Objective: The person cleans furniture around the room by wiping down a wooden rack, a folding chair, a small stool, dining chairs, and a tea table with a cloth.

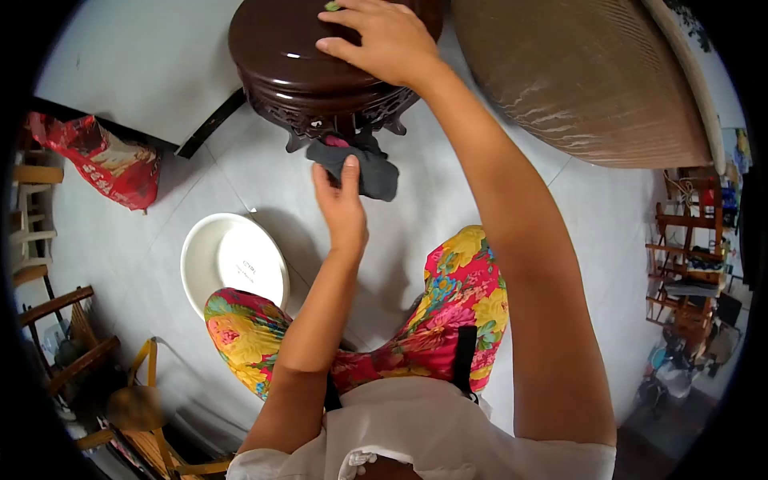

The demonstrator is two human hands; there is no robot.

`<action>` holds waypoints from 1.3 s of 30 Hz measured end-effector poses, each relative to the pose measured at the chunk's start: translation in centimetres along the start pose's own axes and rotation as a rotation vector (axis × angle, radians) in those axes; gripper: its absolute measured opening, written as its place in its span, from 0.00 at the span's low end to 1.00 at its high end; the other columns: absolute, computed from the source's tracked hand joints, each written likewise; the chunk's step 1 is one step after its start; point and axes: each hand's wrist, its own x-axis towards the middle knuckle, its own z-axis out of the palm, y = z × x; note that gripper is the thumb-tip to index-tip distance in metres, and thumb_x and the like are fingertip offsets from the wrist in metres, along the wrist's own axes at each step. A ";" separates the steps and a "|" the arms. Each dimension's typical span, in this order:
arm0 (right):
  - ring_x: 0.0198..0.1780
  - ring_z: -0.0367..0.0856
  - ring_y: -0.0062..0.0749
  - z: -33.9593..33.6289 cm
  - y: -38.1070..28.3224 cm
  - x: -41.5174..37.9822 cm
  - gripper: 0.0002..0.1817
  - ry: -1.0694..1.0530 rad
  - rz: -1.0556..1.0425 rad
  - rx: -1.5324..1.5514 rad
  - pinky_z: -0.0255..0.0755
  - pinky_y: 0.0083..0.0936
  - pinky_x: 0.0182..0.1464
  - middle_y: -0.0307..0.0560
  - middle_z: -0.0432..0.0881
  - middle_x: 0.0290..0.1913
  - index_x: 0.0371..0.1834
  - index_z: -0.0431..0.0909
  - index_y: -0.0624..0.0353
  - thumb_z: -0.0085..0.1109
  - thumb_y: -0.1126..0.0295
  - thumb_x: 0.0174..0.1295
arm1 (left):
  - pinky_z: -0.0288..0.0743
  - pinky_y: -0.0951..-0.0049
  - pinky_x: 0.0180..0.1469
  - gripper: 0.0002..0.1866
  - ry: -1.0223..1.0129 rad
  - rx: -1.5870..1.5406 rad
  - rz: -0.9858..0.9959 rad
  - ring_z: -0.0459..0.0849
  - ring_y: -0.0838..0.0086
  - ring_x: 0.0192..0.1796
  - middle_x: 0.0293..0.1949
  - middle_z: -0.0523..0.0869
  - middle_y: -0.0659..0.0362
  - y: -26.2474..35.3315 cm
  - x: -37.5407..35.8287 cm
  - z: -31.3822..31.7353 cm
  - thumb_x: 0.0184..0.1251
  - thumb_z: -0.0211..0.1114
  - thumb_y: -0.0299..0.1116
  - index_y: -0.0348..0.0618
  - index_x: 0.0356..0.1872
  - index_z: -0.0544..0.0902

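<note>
A dark brown carved wooden stool (276,40) with a glossy round top stands at the top of the view. My left hand (346,200) is closed on a dark grey cloth (372,172), thumb on top, just below the stool's carved apron. A bit of pink (334,141) shows at the cloth's upper edge. My right hand (384,40) lies on the stool top with its fingers apart. By its fingertips is a small green thing (331,6), too small to name.
A white basin (232,240) sits on the tiled floor beside my left knee. Left of it lies a red printed bag (120,168). A large brown plastic-covered piece (592,80) stands at upper right. Wooden chairs (144,408) line the lower left; more wooden furniture (688,256) is at right.
</note>
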 end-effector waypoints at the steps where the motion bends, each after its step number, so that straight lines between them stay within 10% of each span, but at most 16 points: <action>1: 0.73 0.67 0.38 -0.2 0.0 0.1 0.30 0.010 0.008 0.022 0.56 0.43 0.73 0.41 0.75 0.69 0.59 0.84 0.42 0.57 0.37 0.61 | 0.69 0.74 0.60 0.16 -0.014 0.033 0.065 0.76 0.78 0.54 0.52 0.80 0.61 1.3 0.1 0.0 0.77 0.60 0.34 0.39 0.60 0.74; 6: 0.52 0.85 0.46 -3.1 -1.6 -0.7 0.21 0.247 0.122 0.689 0.76 0.34 0.57 0.50 0.87 0.50 0.51 0.86 0.54 0.65 0.52 0.62 | 0.72 0.77 0.55 0.17 0.026 0.171 0.348 0.79 0.79 0.50 0.51 0.82 0.60 8.2 1.8 0.0 0.78 0.58 0.35 0.37 0.61 0.74; 9: 0.64 0.77 0.51 -4.4 -6.0 -4.6 0.23 0.461 -0.022 0.737 0.67 0.38 0.67 0.58 0.81 0.59 0.60 0.81 0.56 0.63 0.56 0.65 | 0.71 0.77 0.57 0.21 -0.087 0.291 0.447 0.79 0.78 0.53 0.53 0.82 0.58 12.1 3.1 1.6 0.81 0.55 0.40 0.35 0.64 0.73; 11: 0.68 0.71 0.54 -5.0 -10.1 -7.4 0.28 0.436 0.054 0.862 0.63 0.40 0.71 0.62 0.76 0.64 0.66 0.75 0.57 0.63 0.57 0.66 | 0.68 0.77 0.61 0.28 -0.149 0.216 0.141 0.76 0.77 0.57 0.60 0.79 0.57 13.2 4.0 1.5 0.84 0.44 0.48 0.34 0.69 0.71; 13: 0.69 0.69 0.55 -3.9 -11.1 -9.5 0.29 0.508 0.271 0.838 0.61 0.40 0.72 0.62 0.69 0.69 0.69 0.70 0.60 0.60 0.61 0.67 | 0.66 0.77 0.63 0.30 -0.558 0.398 0.229 0.75 0.76 0.60 0.63 0.78 0.56 15.1 5.2 2.7 0.84 0.43 0.50 0.34 0.68 0.74; 17: 0.70 0.65 0.58 -3.4 -9.4 -11.6 0.28 0.724 0.704 1.168 0.57 0.44 0.72 0.64 0.62 0.72 0.70 0.68 0.62 0.58 0.68 0.67 | 0.60 0.69 0.70 0.31 -0.472 0.809 0.340 0.71 0.67 0.69 0.69 0.74 0.52 15.2 10.1 5.5 0.82 0.44 0.54 0.38 0.67 0.76; 21: 0.69 0.61 0.61 1.0 -7.6 -11.5 0.26 0.769 0.781 0.453 0.56 0.48 0.71 0.68 0.61 0.70 0.68 0.69 0.63 0.57 0.71 0.66 | 0.51 0.55 0.76 0.33 -0.371 1.389 0.611 0.61 0.58 0.77 0.73 0.71 0.52 11.7 14.3 7.7 0.76 0.46 0.63 0.50 0.69 0.76; 31: 0.62 0.68 0.56 6.9 -10.1 -14.2 0.19 0.563 0.864 0.742 0.63 0.38 0.66 0.60 0.66 0.60 0.56 0.70 0.62 0.55 0.81 0.60 | 0.49 0.48 0.77 0.37 -0.403 1.697 0.753 0.59 0.56 0.79 0.75 0.68 0.56 11.0 16.7 6.9 0.68 0.51 0.69 0.59 0.71 0.74; 35: 0.64 0.68 0.55 3.1 -7.1 -13.5 0.19 0.858 1.039 0.857 0.60 0.40 0.68 0.60 0.70 0.60 0.60 0.70 0.65 0.53 0.74 0.66 | 0.49 0.48 0.77 0.36 -0.446 1.665 0.759 0.60 0.56 0.78 0.75 0.68 0.57 11.7 16.3 5.9 0.69 0.53 0.67 0.59 0.71 0.74; 39: 0.66 0.67 0.55 0.9 -4.6 -11.6 0.22 0.819 0.797 0.517 0.57 0.44 0.70 0.60 0.69 0.66 0.64 0.72 0.61 0.55 0.73 0.66 | 0.51 0.55 0.77 0.28 -0.633 1.622 0.814 0.60 0.58 0.79 0.76 0.67 0.58 14.0 14.8 3.0 0.74 0.57 0.52 0.58 0.72 0.73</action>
